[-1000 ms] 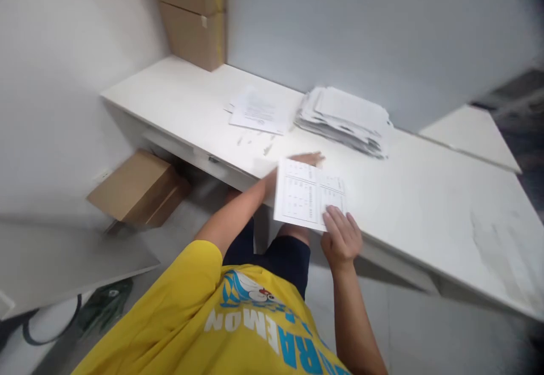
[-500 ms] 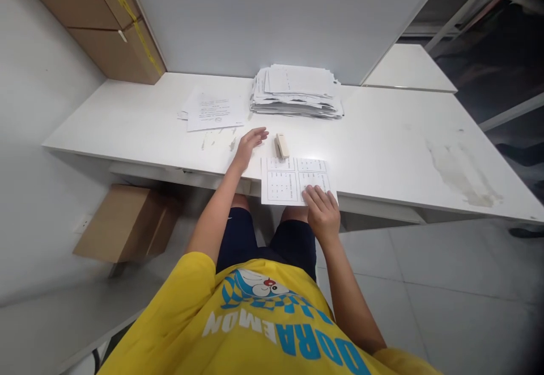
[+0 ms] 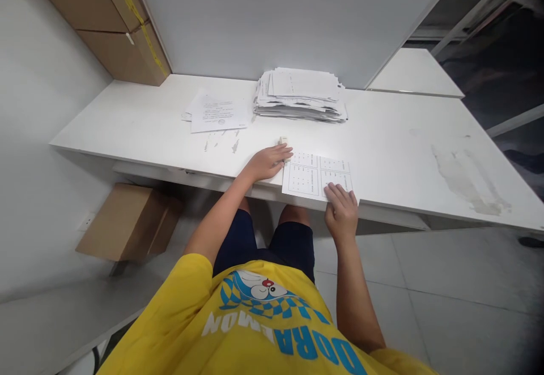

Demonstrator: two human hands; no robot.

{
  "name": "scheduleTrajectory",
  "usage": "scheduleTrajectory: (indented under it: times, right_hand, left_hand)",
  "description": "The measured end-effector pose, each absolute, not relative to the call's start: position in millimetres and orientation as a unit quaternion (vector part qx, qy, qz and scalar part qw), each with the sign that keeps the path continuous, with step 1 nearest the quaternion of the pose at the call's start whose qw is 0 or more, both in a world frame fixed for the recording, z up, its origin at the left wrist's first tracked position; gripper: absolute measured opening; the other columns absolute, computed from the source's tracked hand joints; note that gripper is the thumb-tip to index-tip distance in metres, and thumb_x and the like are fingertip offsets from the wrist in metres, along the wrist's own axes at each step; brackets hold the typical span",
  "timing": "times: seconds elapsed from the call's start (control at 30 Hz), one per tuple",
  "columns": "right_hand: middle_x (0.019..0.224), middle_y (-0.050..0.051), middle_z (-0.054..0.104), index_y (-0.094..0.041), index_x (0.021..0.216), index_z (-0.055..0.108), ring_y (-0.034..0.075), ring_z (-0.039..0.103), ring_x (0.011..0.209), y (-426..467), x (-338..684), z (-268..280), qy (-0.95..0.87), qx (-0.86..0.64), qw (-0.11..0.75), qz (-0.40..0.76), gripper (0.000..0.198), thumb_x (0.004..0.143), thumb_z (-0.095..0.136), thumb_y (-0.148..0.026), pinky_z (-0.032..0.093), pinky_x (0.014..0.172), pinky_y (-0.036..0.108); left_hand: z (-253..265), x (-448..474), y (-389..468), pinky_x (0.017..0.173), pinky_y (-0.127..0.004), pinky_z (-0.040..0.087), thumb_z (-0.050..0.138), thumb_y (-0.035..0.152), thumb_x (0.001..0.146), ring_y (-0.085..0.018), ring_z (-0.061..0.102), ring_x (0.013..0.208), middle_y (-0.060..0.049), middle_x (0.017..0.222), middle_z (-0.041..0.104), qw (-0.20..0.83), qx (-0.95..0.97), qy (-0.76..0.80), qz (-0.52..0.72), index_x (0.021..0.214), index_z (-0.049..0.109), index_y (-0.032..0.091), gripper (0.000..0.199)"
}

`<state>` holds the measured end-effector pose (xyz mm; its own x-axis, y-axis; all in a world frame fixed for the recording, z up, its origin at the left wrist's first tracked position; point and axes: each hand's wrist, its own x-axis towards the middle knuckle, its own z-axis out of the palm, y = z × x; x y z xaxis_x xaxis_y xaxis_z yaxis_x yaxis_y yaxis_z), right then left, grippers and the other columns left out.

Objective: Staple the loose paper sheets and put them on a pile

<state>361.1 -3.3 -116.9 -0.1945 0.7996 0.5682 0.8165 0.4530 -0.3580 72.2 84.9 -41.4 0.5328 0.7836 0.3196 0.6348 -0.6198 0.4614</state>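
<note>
My left hand (image 3: pixel 268 161) rests over a small beige stapler (image 3: pixel 283 139), with its fingers bent across the top; only the far end and a little of the side show. The stapler lies by the upper left corner of a printed sheet of paper (image 3: pixel 302 178). This sheet has boxed tables on it and reaches past the front edge of the table. My right hand (image 3: pixel 342 208) holds the sheet near its lower right corner, fingers on top and the thumb partly hidden. Whether more sheets lie beneath it, I cannot tell.
A thick stack of papers (image 3: pixel 301 94) stands at the back of the white table (image 3: pixel 391 154). Some loose printed sheets (image 3: pixel 219 115) lie left of it. Cardboard boxes (image 3: pixel 140 60) fill the back left corner, and another box (image 3: pixel 117 219) sits below the table.
My right hand has slid the sheet to the right. My left hand has come down and right onto the stapler, which stood uncovered before.
</note>
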Motion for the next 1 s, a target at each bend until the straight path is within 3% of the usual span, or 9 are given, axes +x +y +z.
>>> scheduleTrajectory:
  times: [0.2,0.33,0.57,0.73,1.0]
  right_hand:
    - [0.134,0.009,0.066,-0.022,0.125,0.067,0.024,0.054,0.134,5,358,-109,-0.788,-0.508,0.347,0.019,0.047,0.088,0.04,-0.016,0.034,0.115,0.051]
    - [0.132,0.008,0.067,-0.022,0.121,0.069,0.023,0.056,0.132,10,356,-106,-0.794,-0.508,0.333,0.03,0.045,0.087,0.039,-0.017,0.037,0.113,0.047]
    - [0.13,0.008,0.068,-0.021,0.12,0.07,0.024,0.056,0.132,8,346,-110,-0.769,-0.541,0.341,0.012,0.046,0.085,0.041,-0.016,0.035,0.113,0.047]
    - [0.13,0.011,0.067,-0.02,0.12,0.069,0.026,0.056,0.132,7,340,-110,-0.757,-0.551,0.352,0.017,0.047,0.083,0.041,-0.014,0.034,0.114,0.049]
    - [0.123,0.01,0.071,-0.02,0.115,0.07,0.025,0.061,0.125,10,337,-117,-0.751,-0.527,0.395,-0.039,0.042,0.084,0.042,-0.013,0.037,0.111,0.047]
  left_hand:
    - [-37,71,84,0.121,-0.04,0.035,0.04,0.015,0.098,-0.017,0.039,0.147,-0.003,0.147,0.055,0.206,0.84,0.425,0.268,0.129,0.063,0.019,0.039]
    - [-36,70,86,0.121,-0.039,0.035,0.04,0.025,0.102,-0.018,0.039,0.147,-0.003,0.147,0.056,0.214,0.836,0.428,0.269,0.13,0.062,0.02,0.036]
    - [-38,77,91,0.125,-0.039,0.021,0.036,0.038,0.104,-0.022,0.025,0.153,-0.006,0.164,0.03,0.135,0.875,0.419,0.201,0.155,0.033,0.019,0.055]
    - [-37,80,92,0.119,-0.041,0.029,0.035,0.038,0.105,-0.024,0.024,0.153,-0.004,0.162,0.034,0.112,0.873,0.451,0.147,0.155,0.033,0.024,0.053]
    - [-40,83,93,0.111,-0.04,0.039,0.036,0.029,0.104,-0.026,0.023,0.152,-0.008,0.16,0.038,0.086,0.883,0.447,0.114,0.152,0.04,0.02,0.048]
